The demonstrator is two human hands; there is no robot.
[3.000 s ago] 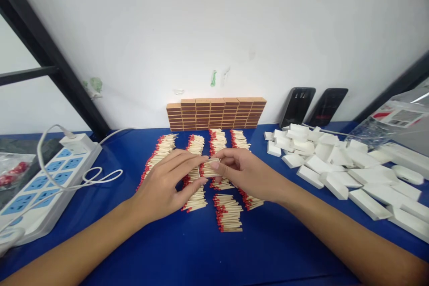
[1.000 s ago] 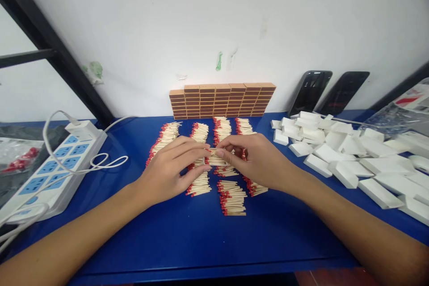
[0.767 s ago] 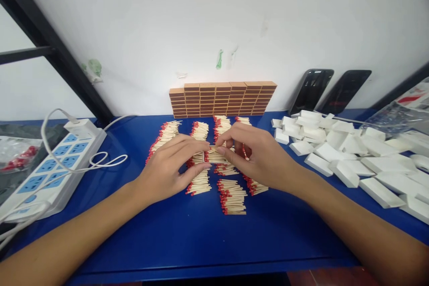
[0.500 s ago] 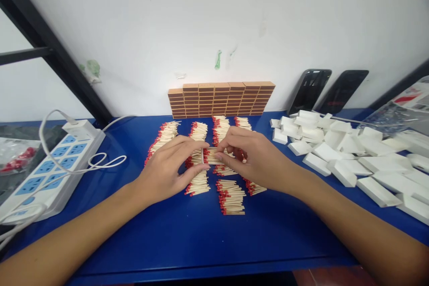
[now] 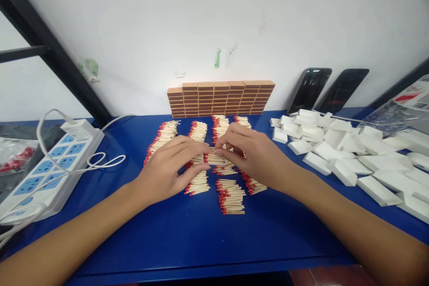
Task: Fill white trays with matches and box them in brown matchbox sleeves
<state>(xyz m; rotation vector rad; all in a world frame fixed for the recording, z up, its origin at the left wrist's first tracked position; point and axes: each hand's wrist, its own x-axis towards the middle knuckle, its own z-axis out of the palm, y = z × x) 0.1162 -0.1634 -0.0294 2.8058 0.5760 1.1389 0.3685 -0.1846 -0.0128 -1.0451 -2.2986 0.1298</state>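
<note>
Between my hands is a small white matchbox tray [image 5: 209, 164] holding red-tipped matches [image 5: 214, 158]. My left hand [image 5: 170, 163] grips its left end, thumb on the near side and fingers on the far side. At the right end my right hand [image 5: 253, 152] is closed, its index fingertip on the far edge; its fingers partly hide that end. Piles of loose matches lie around and beneath the hands, one pile [image 5: 231, 196] nearer to me than the tray. Behind stands a stacked wall of matchboxes [image 5: 221, 99] with brown striking sides.
Many white trays [image 5: 335, 143] are heaped on the right of the blue table [image 5: 187, 246]. Two dark phones [image 5: 310, 89] lean against the wall. A white power strip [image 5: 63, 156] with a looped cable [image 5: 105, 161] lies on the left, beside a plastic bag with red pieces [image 5: 16, 161].
My right thumb has slid right, off the matches, so more of the filled tray shows. My left hand keeps its grip almost unmoved.
</note>
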